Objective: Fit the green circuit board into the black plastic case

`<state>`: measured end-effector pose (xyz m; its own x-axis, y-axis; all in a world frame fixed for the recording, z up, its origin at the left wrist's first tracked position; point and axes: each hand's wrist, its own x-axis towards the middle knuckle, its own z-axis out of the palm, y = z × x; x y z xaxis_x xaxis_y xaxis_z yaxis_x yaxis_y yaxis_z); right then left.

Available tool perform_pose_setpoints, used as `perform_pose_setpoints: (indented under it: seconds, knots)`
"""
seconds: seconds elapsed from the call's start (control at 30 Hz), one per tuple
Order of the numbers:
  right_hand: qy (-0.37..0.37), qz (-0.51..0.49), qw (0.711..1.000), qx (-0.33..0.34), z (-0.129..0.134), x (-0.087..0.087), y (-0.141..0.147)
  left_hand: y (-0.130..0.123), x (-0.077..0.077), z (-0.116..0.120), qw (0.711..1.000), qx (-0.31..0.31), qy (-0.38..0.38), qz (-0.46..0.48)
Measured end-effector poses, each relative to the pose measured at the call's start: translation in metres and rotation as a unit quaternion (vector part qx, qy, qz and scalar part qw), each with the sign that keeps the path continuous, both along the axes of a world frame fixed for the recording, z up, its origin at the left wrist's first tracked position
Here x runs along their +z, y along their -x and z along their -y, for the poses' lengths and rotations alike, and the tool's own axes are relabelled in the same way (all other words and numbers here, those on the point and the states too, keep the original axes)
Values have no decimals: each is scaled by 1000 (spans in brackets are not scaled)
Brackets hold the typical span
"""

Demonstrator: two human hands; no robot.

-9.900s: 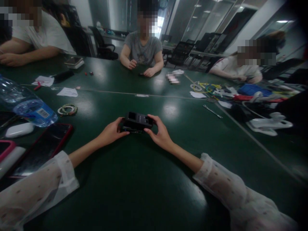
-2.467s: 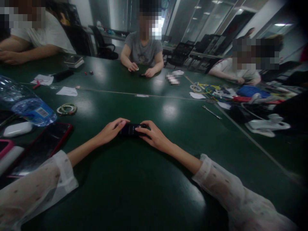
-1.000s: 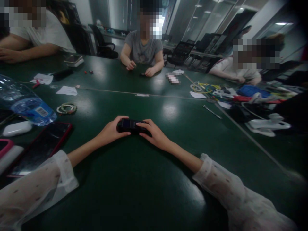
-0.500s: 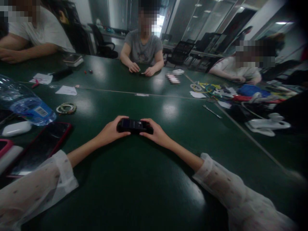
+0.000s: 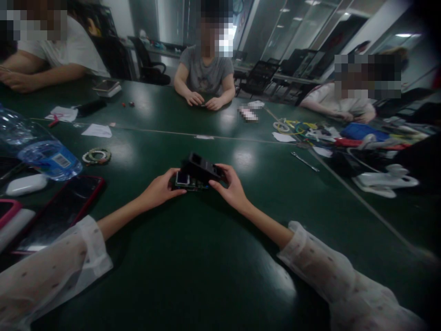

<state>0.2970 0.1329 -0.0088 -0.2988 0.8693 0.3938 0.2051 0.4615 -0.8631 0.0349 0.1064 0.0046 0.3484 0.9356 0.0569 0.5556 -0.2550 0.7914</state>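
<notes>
My left hand (image 5: pixel 164 188) is closed on the left end of a circuit board (image 5: pixel 195 184) that carries a small screen (image 5: pixel 182 178). In my right hand (image 5: pixel 230 185), thumb and fingers pinch the right end of a black plastic cover (image 5: pixel 203 166) with a window cut in it. The cover is tilted, its left end raised above the board, and it hides the board's rear part. Both pieces are held just over the dark green table (image 5: pixel 179 257). Whether the cover's right end touches the board, I cannot tell.
On the left are a water bottle (image 5: pixel 48 156), a red-edged phone (image 5: pixel 65 207), a white case (image 5: pixel 26 184) and bracelets (image 5: pixel 97 156). A metal tool (image 5: pixel 305 161), cables (image 5: pixel 296 126) and a white device (image 5: pixel 386 180) lie right. Several people sit across the table.
The black cover has come up off the board at its left end, held by my right hand, and the board beneath now shows. My left hand stays at the left end.
</notes>
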Motion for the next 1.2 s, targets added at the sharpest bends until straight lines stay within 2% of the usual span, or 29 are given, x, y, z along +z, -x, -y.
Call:
perform_pose_setpoints:
  seconds: [0.13, 0.23, 0.5, 0.73, 1.03, 1.2]
  knots:
    - [21, -64, 992, -111, -12, -11, -6, 1, 5, 2, 1000, -22, -1, 1]
    - [49, -73, 986, -143, -18, -17, -10, 1, 7, 3, 1000, -23, 1, -2]
    - [45, 0, 990, -134, -17, -15, -9, 0, 5, 2, 1000, -18, -3, -15]
    - [-20, 84, 985, -148, -18, -17, -12, 0, 4, 3, 1000, -20, -9, -19]
    - [-12, 90, 986, -139, -19, -18, -12, 0, 7, 4, 999, -22, -11, -23]
    - [-17, 58, 990, -129, -18, -16, -10, 0, 8, 4, 1000, -23, -4, -16]
